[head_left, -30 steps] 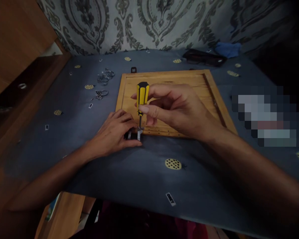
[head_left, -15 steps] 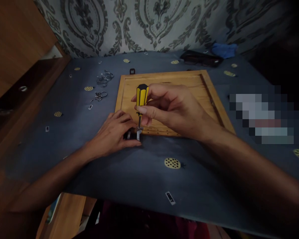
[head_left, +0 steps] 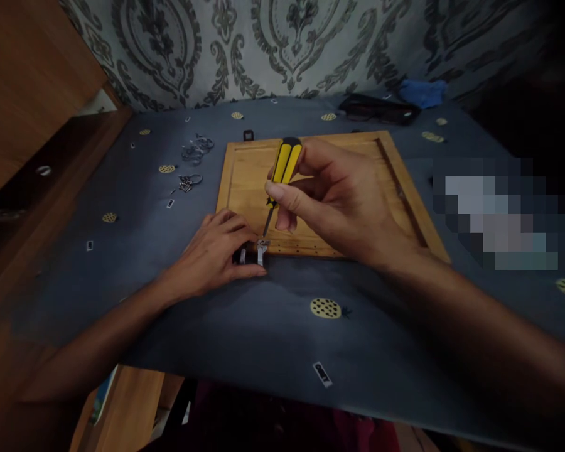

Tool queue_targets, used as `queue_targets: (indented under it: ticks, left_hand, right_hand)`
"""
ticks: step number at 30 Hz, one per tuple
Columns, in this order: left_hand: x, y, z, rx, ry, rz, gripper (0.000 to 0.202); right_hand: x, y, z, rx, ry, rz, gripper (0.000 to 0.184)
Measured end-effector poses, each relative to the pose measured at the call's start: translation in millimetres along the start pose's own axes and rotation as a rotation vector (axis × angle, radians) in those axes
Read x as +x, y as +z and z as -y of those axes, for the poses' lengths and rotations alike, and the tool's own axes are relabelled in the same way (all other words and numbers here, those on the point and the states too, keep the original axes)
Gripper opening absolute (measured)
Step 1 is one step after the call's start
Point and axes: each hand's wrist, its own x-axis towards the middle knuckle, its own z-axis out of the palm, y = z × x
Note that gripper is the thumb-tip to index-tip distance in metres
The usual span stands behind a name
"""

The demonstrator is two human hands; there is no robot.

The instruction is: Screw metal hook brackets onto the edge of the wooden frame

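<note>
A yellow-and-black screwdriver (head_left: 285,164) is pinched in my right hand (head_left: 343,194), its handle leaning right and its tip just above a small silver metal bracket (head_left: 262,249). The bracket sits at the near left corner of a framed wooden panel (head_left: 311,232), which lies flat. My left hand (head_left: 216,246) is closed around that corner, with fingers on the panel and thumb below the bracket, holding it there. Part of the bracket is hidden by the fingers. Small dark holes run along the panel's near edge.
Left of the panel lie a pile of small screws (head_left: 187,183) and some loose metal pieces (head_left: 198,148). A small black square fitting (head_left: 248,135) is at the panel's far edge. Sunglasses (head_left: 381,110) and a blue cloth (head_left: 422,93) lie at the back right of the patterned tablecloth (head_left: 263,339).
My right hand has lifted slightly and moved right, so the screwdriver went from nearly upright to tilted, its tip rising off the bracket. My left hand has stayed in place.
</note>
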Motion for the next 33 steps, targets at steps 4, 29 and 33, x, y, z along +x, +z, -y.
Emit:
queue_targets:
  ticks: [4, 29, 33]
  left_hand:
    - [-0.1, 0.6, 1.2, 0.001, 0.001, 0.002, 0.047]
    - [-0.9, 4.2, 3.1, 0.001, 0.029, -0.032, 0.042]
    - [-1.2, 3.8, 2.7, 0.001, 0.026, -0.037, 0.042]
  right_hand:
    - [-1.7, 3.7, -4.8, -0.008, 0.018, 0.012, 0.039]
    - [0.2, 7.9, -2.1, 0.121, 0.08, 0.168, 0.022]
    - [3.8, 9.3, -1.9, 0.112, 0.089, 0.227, 0.017]
